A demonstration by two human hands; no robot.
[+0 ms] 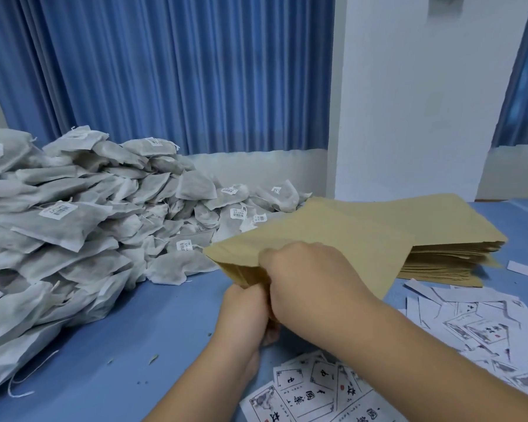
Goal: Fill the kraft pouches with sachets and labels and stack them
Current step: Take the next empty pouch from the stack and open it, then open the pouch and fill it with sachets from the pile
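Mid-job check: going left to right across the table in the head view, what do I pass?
Heap of sachets → left hand → right hand, both gripping one pouch → stack of pouches → white paper strip. Labels left out: they spread under several of these.

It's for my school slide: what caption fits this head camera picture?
Left hand and right hand grip a paper pouch near sachets and labels.

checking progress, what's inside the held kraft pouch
Only kraft paper shows at the kraft pouch mouth. The left hand, right hand and its own wall cover the inside; contents cannot be seen.
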